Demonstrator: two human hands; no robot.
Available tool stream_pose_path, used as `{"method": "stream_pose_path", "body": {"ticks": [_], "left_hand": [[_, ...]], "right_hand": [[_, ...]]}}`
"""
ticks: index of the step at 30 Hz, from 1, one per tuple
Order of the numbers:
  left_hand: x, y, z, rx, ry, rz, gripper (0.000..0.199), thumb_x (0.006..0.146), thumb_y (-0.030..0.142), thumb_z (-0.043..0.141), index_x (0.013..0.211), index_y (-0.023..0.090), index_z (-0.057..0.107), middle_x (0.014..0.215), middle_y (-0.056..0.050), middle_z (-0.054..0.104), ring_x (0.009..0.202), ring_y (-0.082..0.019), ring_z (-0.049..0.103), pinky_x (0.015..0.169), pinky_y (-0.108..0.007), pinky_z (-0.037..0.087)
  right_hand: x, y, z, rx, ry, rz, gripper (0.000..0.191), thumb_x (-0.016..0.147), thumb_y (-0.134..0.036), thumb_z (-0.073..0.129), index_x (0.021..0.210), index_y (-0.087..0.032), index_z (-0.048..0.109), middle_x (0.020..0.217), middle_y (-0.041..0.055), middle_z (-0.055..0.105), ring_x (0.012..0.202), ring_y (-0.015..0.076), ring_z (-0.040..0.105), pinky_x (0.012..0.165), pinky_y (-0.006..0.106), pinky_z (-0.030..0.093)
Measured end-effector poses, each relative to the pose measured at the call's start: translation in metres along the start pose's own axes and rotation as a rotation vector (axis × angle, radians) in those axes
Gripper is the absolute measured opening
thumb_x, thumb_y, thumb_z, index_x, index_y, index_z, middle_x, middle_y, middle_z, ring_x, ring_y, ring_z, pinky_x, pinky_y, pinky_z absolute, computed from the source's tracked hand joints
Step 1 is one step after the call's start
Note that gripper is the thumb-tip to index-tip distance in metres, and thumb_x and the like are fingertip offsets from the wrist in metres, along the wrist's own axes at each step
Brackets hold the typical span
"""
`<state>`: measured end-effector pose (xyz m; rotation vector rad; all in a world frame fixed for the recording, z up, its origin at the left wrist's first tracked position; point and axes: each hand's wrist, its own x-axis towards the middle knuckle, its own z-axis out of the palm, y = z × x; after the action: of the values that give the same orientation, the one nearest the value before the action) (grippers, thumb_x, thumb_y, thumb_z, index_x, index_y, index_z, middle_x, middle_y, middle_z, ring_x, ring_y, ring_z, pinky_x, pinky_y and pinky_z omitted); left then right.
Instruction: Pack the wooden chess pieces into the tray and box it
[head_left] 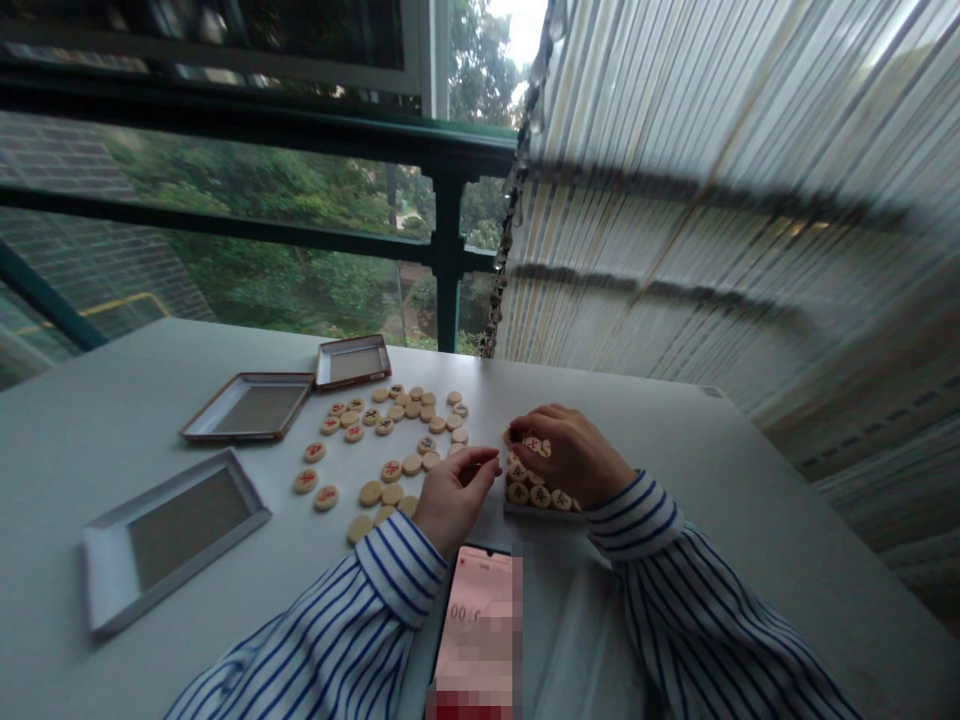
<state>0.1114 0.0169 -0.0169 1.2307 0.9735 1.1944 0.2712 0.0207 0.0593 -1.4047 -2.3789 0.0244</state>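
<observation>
My right hand [571, 452] is closed over a small box [541, 511] in which Chinese chess pieces [539, 496] lie in rows, marked in black and red. Between its thumb and fingertips, at the box's far left corner, is a Chinese chess piece [511, 437]. Just left of the box, my left hand [456, 495] has thumb and fingers pinched together; what they hold, if anything, cannot be made out. Loose round wooden pieces [392, 494] are scattered on the table beyond and left of this hand, some showing red or black characters, others plain.
Three shallow trays or lids stand on the left: a white one [101, 575] in front, a brown-edged one [193, 432] behind it, and a smaller one [352, 381] farther back. A phone [480, 600] lies on the white table [750, 540]. Strip curtains [637, 250] hang at right.
</observation>
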Motion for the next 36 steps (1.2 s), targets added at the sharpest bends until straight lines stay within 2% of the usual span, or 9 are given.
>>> {"method": "stream_pose_path", "body": {"ticks": [6,10,15,21,36], "left_hand": [[-0.004,-0.003,0.0,0.173,-0.051,0.103,0.021,0.07,0.029,0.058,0.086,0.018,0.066,0.081,-0.006,0.067,0.076,-0.018,0.061,0.07,-0.027,0.047],[-0.005,0.0,0.001,0.194,-0.051,0.09,0.021,0.068,0.027,0.059,0.086,0.02,0.068,0.08,-0.005,0.068,0.074,-0.018,0.061,0.069,-0.027,0.047],[-0.006,0.001,0.0,0.271,-0.074,0.135,0.019,0.07,0.025,0.056,0.084,0.021,0.068,0.082,-0.005,0.068,0.075,-0.018,0.061,0.07,-0.027,0.047],[-0.006,0.001,0.001,0.306,-0.099,0.139,0.02,0.072,0.024,0.054,0.087,0.02,0.067,0.083,-0.005,0.068,0.075,-0.018,0.061,0.069,-0.027,0.047],[-0.006,0.003,0.001,0.396,-0.129,0.133,0.021,0.075,0.024,0.051,0.089,0.017,0.065,0.085,-0.006,0.067,0.077,-0.017,0.061,0.071,-0.027,0.048]], "right_hand": [[0.001,0.007,0.003,-0.067,-0.046,0.049,0.02,0.078,-0.028,0.052,0.093,-0.019,0.061,0.088,0.0069,0.064,0.084,0.0166,0.055,0.076,0.029,0.038],[0.0,0.011,0.007,-0.104,-0.074,0.06,0.021,0.078,-0.031,0.051,0.093,-0.02,0.062,0.087,0.0063,0.064,0.084,0.0168,0.055,0.076,0.029,0.037],[0.0,0.012,0.01,-0.158,-0.135,0.078,0.022,0.079,-0.034,0.051,0.094,-0.021,0.062,0.09,0.0062,0.065,0.086,0.0185,0.055,0.076,0.03,0.036],[0.0,0.013,0.013,-0.188,-0.192,0.076,0.024,0.08,-0.04,0.047,0.085,-0.022,0.063,0.086,0.0051,0.066,0.084,0.0191,0.056,0.073,0.031,0.034],[0.0,0.014,0.016,-0.227,-0.267,0.097,0.023,0.082,-0.038,0.044,0.087,-0.026,0.063,0.088,0.0024,0.066,0.086,0.0174,0.055,0.073,0.029,0.032]]}}
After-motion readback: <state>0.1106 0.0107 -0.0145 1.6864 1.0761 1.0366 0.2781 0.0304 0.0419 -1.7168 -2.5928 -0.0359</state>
